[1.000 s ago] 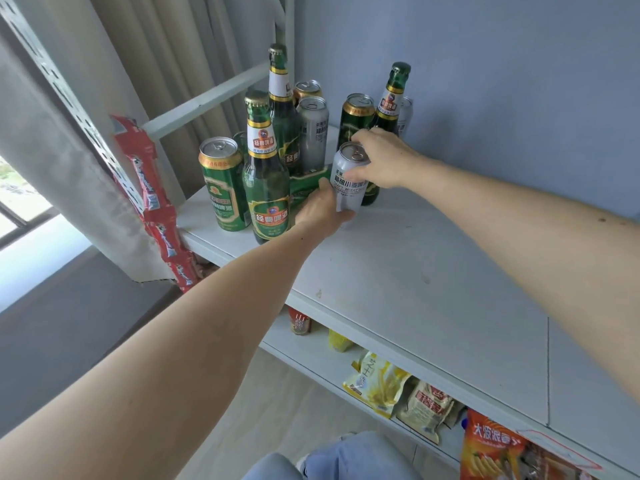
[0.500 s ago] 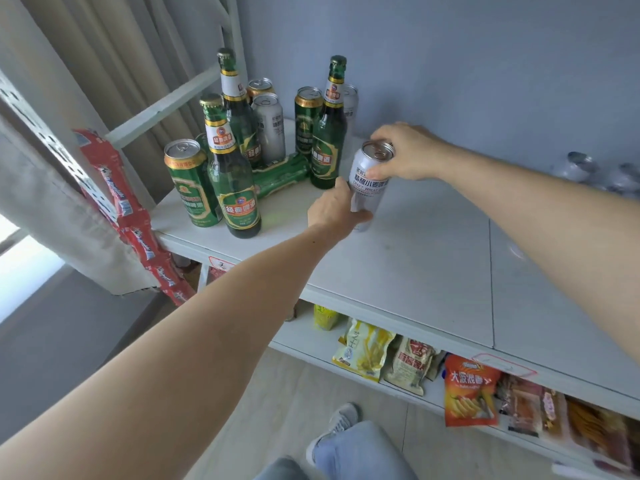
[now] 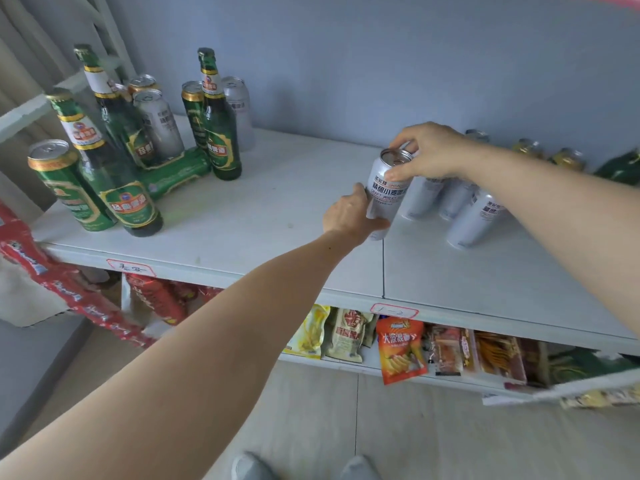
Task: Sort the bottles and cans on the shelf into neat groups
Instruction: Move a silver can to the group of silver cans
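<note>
My right hand [image 3: 427, 152] grips the rim of a silver aluminium beer can [image 3: 385, 194] while my left hand [image 3: 349, 216] wraps its lower body. It stands tilted over the white shelf board [image 3: 277, 209], just left of the silver cans [image 3: 471, 216] at the right.

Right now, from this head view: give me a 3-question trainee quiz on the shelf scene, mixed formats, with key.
1. True or false: the green can among the bottles lies on its side.
2. Which hand grips the top rim of the silver can? A) left hand B) right hand C) neither
3. Fill in: the silver group stands on the shelf to the ____ of the held can.

Key: 1 true; 2 B; 3 right
</note>
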The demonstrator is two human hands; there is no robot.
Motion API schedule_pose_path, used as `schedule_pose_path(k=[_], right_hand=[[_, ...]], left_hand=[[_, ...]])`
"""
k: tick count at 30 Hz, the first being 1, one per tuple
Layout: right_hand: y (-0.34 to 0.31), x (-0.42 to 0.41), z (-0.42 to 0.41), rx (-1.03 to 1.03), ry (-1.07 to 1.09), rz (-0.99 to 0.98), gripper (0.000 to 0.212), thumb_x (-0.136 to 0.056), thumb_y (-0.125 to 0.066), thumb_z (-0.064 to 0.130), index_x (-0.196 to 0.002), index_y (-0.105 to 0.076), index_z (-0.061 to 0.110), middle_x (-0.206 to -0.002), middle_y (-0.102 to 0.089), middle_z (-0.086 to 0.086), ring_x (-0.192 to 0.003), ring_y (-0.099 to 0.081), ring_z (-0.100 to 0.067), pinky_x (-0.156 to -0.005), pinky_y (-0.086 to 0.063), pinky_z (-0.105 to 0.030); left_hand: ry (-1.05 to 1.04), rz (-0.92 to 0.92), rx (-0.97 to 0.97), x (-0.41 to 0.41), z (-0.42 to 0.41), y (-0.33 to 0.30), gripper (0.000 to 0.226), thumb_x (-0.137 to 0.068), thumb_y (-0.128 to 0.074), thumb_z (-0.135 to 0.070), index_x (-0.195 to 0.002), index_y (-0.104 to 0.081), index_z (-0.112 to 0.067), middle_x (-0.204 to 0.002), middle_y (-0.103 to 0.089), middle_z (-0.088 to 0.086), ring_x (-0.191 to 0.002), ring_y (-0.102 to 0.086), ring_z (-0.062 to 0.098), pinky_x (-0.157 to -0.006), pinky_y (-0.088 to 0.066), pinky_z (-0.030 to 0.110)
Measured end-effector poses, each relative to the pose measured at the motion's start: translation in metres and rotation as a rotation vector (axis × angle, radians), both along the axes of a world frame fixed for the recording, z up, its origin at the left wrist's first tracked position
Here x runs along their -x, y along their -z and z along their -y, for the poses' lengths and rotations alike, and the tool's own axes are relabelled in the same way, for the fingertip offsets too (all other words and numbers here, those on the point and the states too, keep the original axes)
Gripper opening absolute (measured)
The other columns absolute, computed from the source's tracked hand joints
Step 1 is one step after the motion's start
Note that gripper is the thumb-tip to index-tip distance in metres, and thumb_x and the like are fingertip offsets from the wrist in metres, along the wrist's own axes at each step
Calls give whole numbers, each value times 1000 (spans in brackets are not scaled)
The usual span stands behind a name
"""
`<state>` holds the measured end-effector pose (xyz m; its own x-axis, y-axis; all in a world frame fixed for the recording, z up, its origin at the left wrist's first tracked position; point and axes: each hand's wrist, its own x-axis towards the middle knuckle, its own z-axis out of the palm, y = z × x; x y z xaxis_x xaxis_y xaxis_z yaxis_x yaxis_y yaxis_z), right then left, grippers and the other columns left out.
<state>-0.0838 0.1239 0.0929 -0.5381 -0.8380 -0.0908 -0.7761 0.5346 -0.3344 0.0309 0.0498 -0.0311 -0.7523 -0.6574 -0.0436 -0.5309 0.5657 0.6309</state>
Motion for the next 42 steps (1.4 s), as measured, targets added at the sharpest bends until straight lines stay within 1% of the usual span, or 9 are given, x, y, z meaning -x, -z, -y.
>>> schedule_pose_path(k=[4, 7, 10, 17, 24, 33, 36, 38, 42], right_hand=[[5, 31, -29, 6, 4, 16, 52, -73, -81, 37, -120, -62, 24, -121, -58, -6, -114, -53, -22, -94, -43, -30], [11, 50, -50, -24, 25, 24, 55, -73, -80, 40, -123, -60, 27, -124, -58, -4, -116, -54, -21, -102, -43, -37], [20, 66, -63, -55, 20, 1, 57, -74, -79, 41, -125, -58, 26, -125, -59, -5, -115, -56, -23, -102, -43, -40], [37, 93, -77, -23, 20, 6, 61, -77, -78, 36, -131, -54, 23, -133, -54, -3, -120, -52, -22, -100, -41, -32], [49, 104, -74, -17, -9, 16, 61, -76, -80, 32, -130, -55, 20, -133, -55, -6, -121, -51, -23, -102, -41, -33], [52, 106, -67, -16, -22, -5, 59, -78, -77, 36, -130, -55, 20, -127, -58, -5, -115, -54, -22, -87, -41, -28], [53, 102, -64, -51, -34, -58, 58, -81, -71, 37, -132, -50, 19, -125, -58, -5, -106, -53, -21, -76, -34, -27], [52, 99, -63, -65, -26, -89, 56, -83, -68, 38, -132, -48, 18, -124, -57, -6, -101, -50, -22, -73, -31, -26], [50, 94, -64, -71, -36, -142, 50, -86, -65, 34, -130, -50, 13, -124, -56, -9, -113, -51, -27, -73, -30, -27]], left_hand=[[-9, -7, -16, 31, -32, 5, 59, -75, -74, -46, -109, -41, -11, -106, -62, 11, -97, -60, 34, -67, -38, 35], [-33, 2, -22, 52, -51, 13, 59, -73, -75, -47, -108, -40, -13, -103, -63, 9, -96, -60, 33, -66, -38, 34], [-50, 1, -25, 73, -67, 24, 62, -73, -76, -48, -110, -41, -13, -104, -63, 8, -96, -60, 32, -67, -38, 34], [-84, -8, -4, 105, -82, 41, 61, -75, -75, -45, -110, -40, -11, -104, -63, 9, -96, -60, 32, -67, -40, 35], [-104, 20, 29, 116, -81, 50, 61, -76, -75, -46, -111, -39, -11, -105, -63, 9, -97, -61, 32, -68, -41, 34], [-109, 21, 13, 120, -77, 52, 57, -77, -73, -43, -109, -38, -11, -105, -61, 7, -97, -59, 30, -68, -40, 34], [-102, 40, 7, 120, -75, 52, 55, -78, -73, -40, -108, -36, -12, -103, -60, 7, -95, -58, 29, -67, -39, 35], [-84, 52, 22, 118, -73, 53, 54, -79, -73, -40, -107, -35, -12, -103, -60, 6, -95, -57, 29, -66, -38, 35], [-60, 76, 71, 114, -69, 53, 51, -80, -71, -43, -106, -37, -14, -108, -60, 4, -98, -58, 28, -66, -37, 33]])
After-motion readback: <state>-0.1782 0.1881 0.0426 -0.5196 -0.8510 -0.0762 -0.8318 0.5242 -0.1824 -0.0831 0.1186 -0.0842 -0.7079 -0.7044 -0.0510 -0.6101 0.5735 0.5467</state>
